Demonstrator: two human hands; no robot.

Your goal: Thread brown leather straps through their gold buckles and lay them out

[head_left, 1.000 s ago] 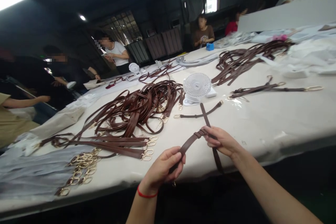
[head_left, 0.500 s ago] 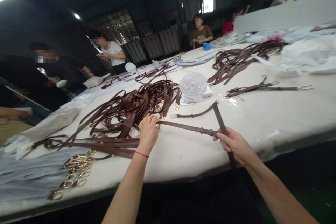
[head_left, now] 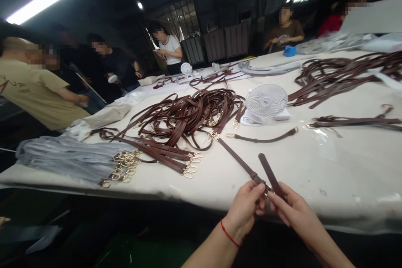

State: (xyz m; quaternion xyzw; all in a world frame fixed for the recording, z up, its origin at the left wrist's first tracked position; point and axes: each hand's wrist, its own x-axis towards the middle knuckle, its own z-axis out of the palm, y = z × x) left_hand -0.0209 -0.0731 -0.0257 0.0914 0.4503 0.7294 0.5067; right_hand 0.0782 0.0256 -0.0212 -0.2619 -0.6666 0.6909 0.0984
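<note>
My left hand (head_left: 245, 206) and my right hand (head_left: 295, 205) are close together just past the table's front edge. Both pinch a brown leather strap (head_left: 240, 163), which is doubled, with one length running up-left across the table and a shorter end (head_left: 270, 171) sticking up. A small metal fitting (head_left: 268, 191) shows between my fingers, partly hidden. Further up the table lie a tangled pile of brown leather straps (head_left: 185, 119) and a single loose strap with gold clasps (head_left: 262, 137). Neither touches my hands.
A white desk fan (head_left: 266, 101) stands on the white-covered table (head_left: 345, 167). Gold rings (head_left: 124, 163) lie on grey fabric (head_left: 69, 159) at left, and more straps (head_left: 345, 75) lie at right. Several co-workers stand or sit around the table, including one in a tan shirt (head_left: 37, 92).
My hands have come together near the table's front edge, with the strap doubled between them. My left hand has left the strap pile, and the view has swung to the right.
</note>
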